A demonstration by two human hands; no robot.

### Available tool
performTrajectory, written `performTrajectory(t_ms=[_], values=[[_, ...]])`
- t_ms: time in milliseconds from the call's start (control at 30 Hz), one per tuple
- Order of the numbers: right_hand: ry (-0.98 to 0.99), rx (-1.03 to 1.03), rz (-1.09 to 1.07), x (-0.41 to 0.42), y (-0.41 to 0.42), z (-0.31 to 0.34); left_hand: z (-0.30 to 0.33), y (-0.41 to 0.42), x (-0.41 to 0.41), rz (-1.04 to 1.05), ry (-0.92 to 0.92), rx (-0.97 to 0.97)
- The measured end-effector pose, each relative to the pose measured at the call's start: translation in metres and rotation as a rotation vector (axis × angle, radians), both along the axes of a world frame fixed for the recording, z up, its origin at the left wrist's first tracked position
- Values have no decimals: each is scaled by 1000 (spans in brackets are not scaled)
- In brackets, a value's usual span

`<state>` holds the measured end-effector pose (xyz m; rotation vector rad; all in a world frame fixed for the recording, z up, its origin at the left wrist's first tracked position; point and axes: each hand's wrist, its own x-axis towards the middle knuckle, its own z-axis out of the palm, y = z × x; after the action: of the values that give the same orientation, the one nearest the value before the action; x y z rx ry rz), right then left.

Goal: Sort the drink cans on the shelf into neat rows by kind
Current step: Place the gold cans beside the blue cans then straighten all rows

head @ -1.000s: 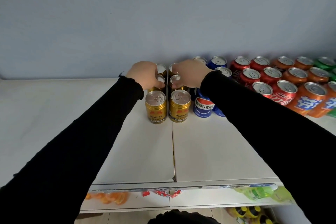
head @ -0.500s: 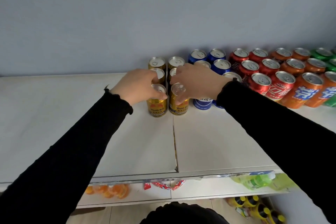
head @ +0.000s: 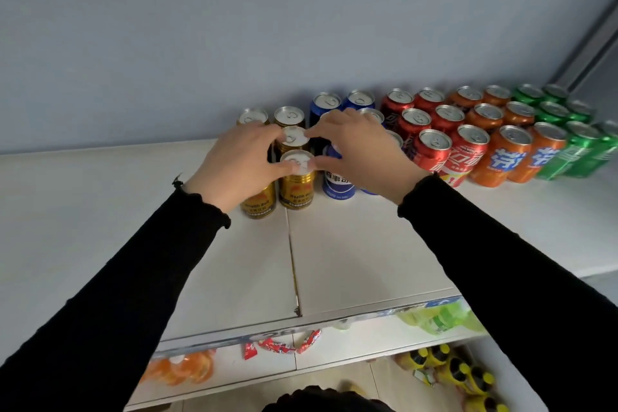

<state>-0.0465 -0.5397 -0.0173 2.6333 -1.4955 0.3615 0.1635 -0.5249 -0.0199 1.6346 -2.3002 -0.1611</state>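
Observation:
Gold cans stand in two short columns at the left end of the white shelf point(head: 368, 261). My left hand point(head: 240, 164) lies over the left column, hiding most of the front left gold can point(head: 259, 204). Its thumb and forefinger touch the lids of the right column. My right hand point(head: 361, 150) reaches over the blue cans point(head: 337, 182). Its thumb touches the rim of the front right gold can point(head: 296, 187) and its forefinger the lid behind. The fingers of both hands are spread and wrap around nothing. To the right stand rows of red cans point(head: 434, 150), orange cans point(head: 505, 157) and green cans point(head: 582, 147).
A grey wall runs close behind the cans, and a metal upright point(head: 588, 47) slants at the far right. The lower shelf holds orange packets point(head: 180, 368), red sachets point(head: 281, 344) and a green bottle point(head: 438, 318). Yellow-capped bottles point(head: 451, 368) sit below.
Both hands came forward from the back gold cans to the front ones. My left hand then slid right over the left column, and both hands' fingertips closed in on the right column's lids.

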Motion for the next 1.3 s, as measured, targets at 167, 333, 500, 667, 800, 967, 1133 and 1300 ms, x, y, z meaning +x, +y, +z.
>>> performTrajectory(t_ms=[167, 333, 500, 667, 800, 967, 1133, 1300], values=[[-171, 4, -93, -81, -12, 20, 9, -6, -53, -95, 66, -7], [35, 89, -13, -112, -25, 8, 3, -23, -96, -70, -17, 12], [-7, 80, 127, -125, -39, 0, -2, -26, -116, 50, -84, 26], [-16, 140, 284, -132, -55, 2, -2, -21, -121, 184, -80, 26], [-31, 169, 331, -134, -60, 4, 2, -14, -128, 266, -82, 29], [-96, 271, 344, -140, -71, 17, 12, -17, -125, 260, -61, 95], [-147, 124, 226, -139, -105, 38, 29, -55, -116, 254, -66, 33], [115, 147, 145, -106, -118, 22, 17, -91, -123, 248, -195, 159]])
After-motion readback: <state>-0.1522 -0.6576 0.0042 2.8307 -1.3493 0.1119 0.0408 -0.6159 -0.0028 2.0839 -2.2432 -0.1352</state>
